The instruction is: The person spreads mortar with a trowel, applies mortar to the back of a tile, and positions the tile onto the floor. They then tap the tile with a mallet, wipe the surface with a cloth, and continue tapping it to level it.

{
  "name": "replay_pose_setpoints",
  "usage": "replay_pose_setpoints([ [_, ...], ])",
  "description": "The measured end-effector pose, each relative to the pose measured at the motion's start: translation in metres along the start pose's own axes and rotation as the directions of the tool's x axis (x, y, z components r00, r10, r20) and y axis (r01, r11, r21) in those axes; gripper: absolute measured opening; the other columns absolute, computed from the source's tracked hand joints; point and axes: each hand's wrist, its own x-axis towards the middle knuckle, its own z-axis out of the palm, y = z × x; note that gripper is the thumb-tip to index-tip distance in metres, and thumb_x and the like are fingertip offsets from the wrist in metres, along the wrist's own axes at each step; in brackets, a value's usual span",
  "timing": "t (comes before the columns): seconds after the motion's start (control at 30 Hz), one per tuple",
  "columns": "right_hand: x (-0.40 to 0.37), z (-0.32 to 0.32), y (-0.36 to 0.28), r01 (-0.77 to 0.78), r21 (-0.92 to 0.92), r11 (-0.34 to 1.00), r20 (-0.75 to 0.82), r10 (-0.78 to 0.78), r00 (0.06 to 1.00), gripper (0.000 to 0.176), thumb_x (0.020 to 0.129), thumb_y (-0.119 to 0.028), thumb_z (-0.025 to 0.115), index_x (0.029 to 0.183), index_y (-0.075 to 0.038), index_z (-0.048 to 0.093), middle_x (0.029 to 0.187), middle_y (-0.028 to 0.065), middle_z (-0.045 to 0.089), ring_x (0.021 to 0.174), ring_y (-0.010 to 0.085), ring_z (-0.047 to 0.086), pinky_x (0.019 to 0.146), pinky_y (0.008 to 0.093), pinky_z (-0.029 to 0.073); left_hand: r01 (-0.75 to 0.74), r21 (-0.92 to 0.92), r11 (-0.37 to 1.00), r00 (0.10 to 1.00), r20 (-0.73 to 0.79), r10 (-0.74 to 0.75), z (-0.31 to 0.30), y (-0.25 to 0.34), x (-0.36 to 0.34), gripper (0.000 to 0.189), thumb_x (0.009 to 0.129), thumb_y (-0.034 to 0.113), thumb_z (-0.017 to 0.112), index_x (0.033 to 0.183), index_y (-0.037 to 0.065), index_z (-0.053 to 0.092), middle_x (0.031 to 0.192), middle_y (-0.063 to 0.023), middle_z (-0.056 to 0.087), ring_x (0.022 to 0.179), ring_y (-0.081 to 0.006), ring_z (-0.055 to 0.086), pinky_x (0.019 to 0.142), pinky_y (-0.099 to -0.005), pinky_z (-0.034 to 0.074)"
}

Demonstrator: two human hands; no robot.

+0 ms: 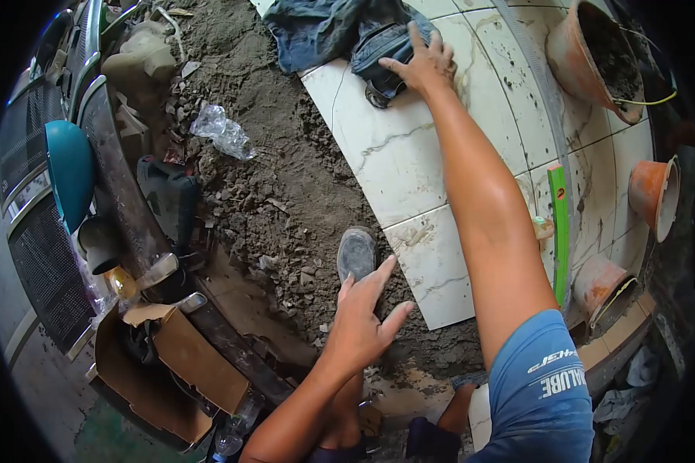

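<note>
My right hand [429,65] reaches far forward, its fingers spread over a dark zipped bag [384,50]. Thumb and fingers overlap the bag's right side. Dark blue crumpled cloth [309,31] lies against it, over the corner of the white tiles [398,170]. My left hand [365,312] is over the soil near the tile edge, thumb and fingers apart, with nothing in it. Just beyond its fingers stands a grey, dusty, rounded thing [357,253], its lower part overlapped by the fingertips.
Loose grey soil [247,177] with a crumpled plastic bottle [222,131] runs along the tiles. At right are a green spirit level [558,231], a long metal straightedge [544,85] and several orange buckets [583,58]. A torn cardboard box [201,359] and metal chairs [46,266] stand left.
</note>
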Motion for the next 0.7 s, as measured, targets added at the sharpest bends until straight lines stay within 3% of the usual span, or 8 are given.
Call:
replay_pose_setpoints([
  [0.13,-0.097,0.02,-0.002,0.099,0.222,0.97,0.206,-0.146,0.968,0.023,0.078,-0.016,0.06,0.1,-0.009,0.062,0.106,0.0179,0.053,0.098,0.0394,0.054,0.086,0.0462,0.048,0.186,-0.195,0.963,0.953,-0.201,-0.225,-0.007,-0.052,-0.001,0.065,0.082,0.014,0.073,0.139,0.001,0.044,0.128,-0.0198,0.058,0.121,-0.025,0.052,0.103,-0.0365,0.04],
  [0.23,-0.23,-0.072,-0.005,-0.008,0.549,0.836,0.334,-0.211,0.919,0.023,0.077,-0.015,0.06,0.097,-0.003,0.059,0.1,0.0202,0.052,0.092,0.0393,0.055,0.082,0.0444,0.047,0.245,-0.499,0.831,0.864,-0.277,-0.421,-0.014,-0.085,0.036,0.084,0.084,0.043,0.072,0.145,-0.001,0.033,0.139,-0.0211,0.046,0.129,-0.0349,0.045,0.107,-0.0423,0.035],
  [0.3,-0.299,-0.15,-0.005,-0.078,0.639,0.765,0.353,-0.202,0.913,0.028,0.078,-0.015,0.06,0.102,-0.001,0.059,0.103,0.0201,0.052,0.095,0.0393,0.054,0.084,0.0441,0.046,0.341,-0.795,0.501,0.74,-0.102,-0.665,-0.009,-0.083,0.054,0.087,0.084,0.054,0.068,0.145,0.002,0.033,0.137,-0.0193,0.05,0.124,-0.0331,0.049,0.105,-0.0456,0.038],
  [0.37,-0.358,-0.212,0.004,-0.191,0.614,0.766,0.481,-0.171,0.86,0.029,0.077,-0.015,0.062,0.102,-0.001,0.059,0.107,0.0184,0.052,0.1,0.0379,0.054,0.087,0.0438,0.046,0.429,-0.903,0.02,0.817,0.378,-0.435,0.02,-0.129,0.059,0.085,0.083,0.06,0.064,0.142,0.004,0.038,0.134,-0.0174,0.052,0.119,-0.0312,0.054,0.1,-0.0477,0.044],
  [0.43,-0.408,-0.247,0.025,-0.132,0.64,0.757,0.461,-0.242,0.854,0.032,0.075,-0.016,0.066,0.104,-0.002,0.061,0.11,0.0166,0.053,0.102,0.0367,0.055,0.088,0.0433,0.046,0.515,-0.855,-0.056,0.796,0.502,-0.339,0.055,-0.105,0.046,0.064,0.085,0.045,0.07,0.126,-0.001,0.054,0.119,-0.0138,0.062,0.105,-0.0263,0.061,0.089,-0.0427,0.052],
  [0.5,-0.444,-0.271,0.053,-0.185,0.583,0.791,0.586,-0.251,0.771,0.032,0.077,-0.02,0.068,0.103,-0.003,0.062,0.113,0.0162,0.054,0.102,0.0361,0.055,0.088,0.0435,0.047,0.492,-0.834,0.249,0.824,0.354,-0.443,0.102,-0.093,0.019,0.045,0.084,0.025,0.074,0.116,-0.004,0.06,0.108,-0.0127,0.066,0.096,-0.024,0.065,0.086,-0.0394,0.054],
  [0.6,-0.441,-0.301,0.102,-0.389,0.397,0.831,0.839,-0.157,0.521,0.046,0.076,-0.036,0.077,0.107,-0.005,0.064,0.12,0.0165,0.055,0.11,0.0357,0.055,0.094,0.0415,0.045,0.518,-0.804,0.291,0.774,0.296,-0.559,0.12,-0.015,-0.023,0.041,0.084,0.008,0.07,0.12,-0.005,0.056,0.11,-0.0131,0.064,0.089,-0.0257,0.067,0.082,-0.0392,0.056],
  [0.7,-0.427,-0.294,0.135,-0.526,0.396,0.753,0.623,0.201,0.756,0.114,0.065,-0.06,0.079,0.15,-0.011,0.023,0.148,0.0172,0.03,0.136,0.0354,0.035,0.106,0.0427,0.038,0.367,-0.837,0.405,0.901,0.212,-0.379,0.171,-0.02,-0.053,0.043,0.084,0.004,0.068,0.123,-0.003,0.052,0.115,-0.0094,0.062,0.101,-0.0228,0.061,0.089,-0.0366,0.05],
])
